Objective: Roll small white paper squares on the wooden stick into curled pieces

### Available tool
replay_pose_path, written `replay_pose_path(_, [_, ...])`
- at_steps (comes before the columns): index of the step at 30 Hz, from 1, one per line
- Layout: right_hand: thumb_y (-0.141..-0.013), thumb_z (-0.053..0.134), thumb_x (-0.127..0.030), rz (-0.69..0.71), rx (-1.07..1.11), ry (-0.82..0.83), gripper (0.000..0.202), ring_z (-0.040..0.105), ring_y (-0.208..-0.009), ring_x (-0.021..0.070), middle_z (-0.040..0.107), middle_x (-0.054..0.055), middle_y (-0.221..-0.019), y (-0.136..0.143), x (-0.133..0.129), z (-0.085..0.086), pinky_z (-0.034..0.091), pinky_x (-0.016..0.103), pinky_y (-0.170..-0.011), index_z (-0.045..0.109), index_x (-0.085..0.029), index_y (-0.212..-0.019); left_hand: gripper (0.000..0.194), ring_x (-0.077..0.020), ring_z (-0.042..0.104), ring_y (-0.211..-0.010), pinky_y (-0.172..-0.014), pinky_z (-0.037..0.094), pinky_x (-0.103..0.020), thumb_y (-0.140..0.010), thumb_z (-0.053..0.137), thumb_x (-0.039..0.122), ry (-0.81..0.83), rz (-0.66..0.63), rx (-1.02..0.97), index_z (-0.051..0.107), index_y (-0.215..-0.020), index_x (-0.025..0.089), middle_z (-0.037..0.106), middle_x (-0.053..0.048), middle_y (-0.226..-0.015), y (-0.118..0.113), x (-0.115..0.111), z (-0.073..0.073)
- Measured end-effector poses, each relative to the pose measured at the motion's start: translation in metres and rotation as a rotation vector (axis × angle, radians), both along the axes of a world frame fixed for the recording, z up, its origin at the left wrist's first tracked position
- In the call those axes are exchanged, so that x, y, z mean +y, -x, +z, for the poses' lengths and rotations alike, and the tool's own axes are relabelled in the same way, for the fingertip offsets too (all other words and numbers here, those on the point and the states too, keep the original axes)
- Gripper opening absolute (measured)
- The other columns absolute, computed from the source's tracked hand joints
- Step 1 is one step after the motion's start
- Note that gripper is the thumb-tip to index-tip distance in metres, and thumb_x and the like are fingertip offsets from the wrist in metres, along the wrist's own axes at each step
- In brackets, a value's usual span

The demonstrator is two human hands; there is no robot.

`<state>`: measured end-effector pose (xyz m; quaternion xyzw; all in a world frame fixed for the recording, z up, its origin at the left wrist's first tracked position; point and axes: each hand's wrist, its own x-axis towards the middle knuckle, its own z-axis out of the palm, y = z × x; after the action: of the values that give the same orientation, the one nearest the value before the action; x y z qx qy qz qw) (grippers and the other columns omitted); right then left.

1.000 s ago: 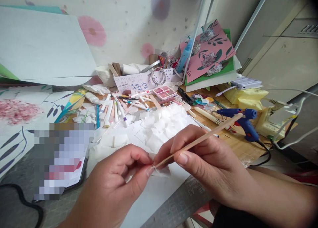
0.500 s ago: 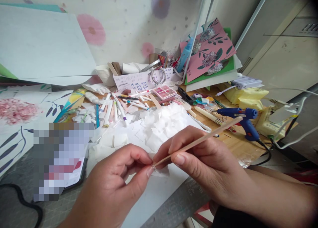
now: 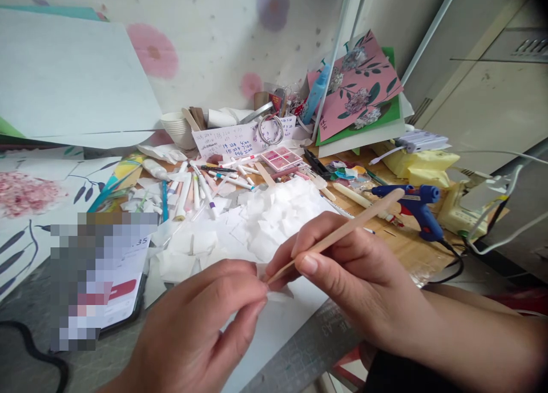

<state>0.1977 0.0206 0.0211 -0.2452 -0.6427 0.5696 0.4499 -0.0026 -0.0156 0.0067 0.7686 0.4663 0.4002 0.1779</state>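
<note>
My left hand (image 3: 201, 316) curls inward, knuckles up, its forefinger bent above the thumb (image 3: 240, 333). I keep my right hand (image 3: 346, 273) in a firm pinch, fingertips close to the left's, my bare right forearm (image 3: 479, 336) slanting toward the lower right.

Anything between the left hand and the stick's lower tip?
No obstacle shows: the left hand is right at the lower tip of the wooden stick, with thin white paper there. Whether paper separates fingers from wood can't be made out.
</note>
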Motion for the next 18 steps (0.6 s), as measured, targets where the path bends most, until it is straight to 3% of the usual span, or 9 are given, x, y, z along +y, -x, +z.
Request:
replay_pose_path(9, [-0.094, 0.064, -0.027, 0.003, 0.253, 0.260, 0.012, 0.074, -0.077, 0.0137, 0.074, 0.003, -0.085, 0.002, 0.006, -0.007, 0.061, 0.028, -0.074, 0.059, -0.019, -0.088, 0.027, -0.0139, 0.071, -0.077, -0.073, 0.052, -0.020, -0.079, 0.059, 0.009, 0.036, 0.046, -0.092, 0.068, -0.084, 0.035, 0.075, 0.007, -0.088, 0.001, 0.001, -0.003])
replay_pose_path(15, [-0.092, 0.067, -0.025, 0.013, 0.375, 0.444, 0.013, 0.077, -0.072, 0.0112, 0.077, 0.000, -0.084, 0.000, 0.011, -0.007, 0.061, 0.020, -0.070, 0.060, -0.018, -0.084, 0.014, -0.0138, 0.071, -0.063, -0.058, 0.053, -0.017, -0.082, 0.063, 0.017, 0.342, 0.002, -0.157, 0.064, -0.075, 0.029, 0.073, 0.007, -0.070, 0.001, 0.006, 0.001])
replay_pose_path(18, [-0.091, 0.069, -0.027, -0.021, 0.393, 0.487, 0.015, 0.078, -0.071, 0.0121, 0.077, 0.000, -0.082, 0.000, 0.013, -0.005, 0.061, 0.021, -0.071, 0.060, -0.018, -0.083, 0.013, -0.0137, 0.071, -0.061, -0.057, 0.053, -0.017, -0.081, 0.064, 0.017, 0.380, 0.039, -0.169, 0.064, -0.074, 0.028, 0.073, 0.006, -0.067, 0.000, 0.007, 0.003])
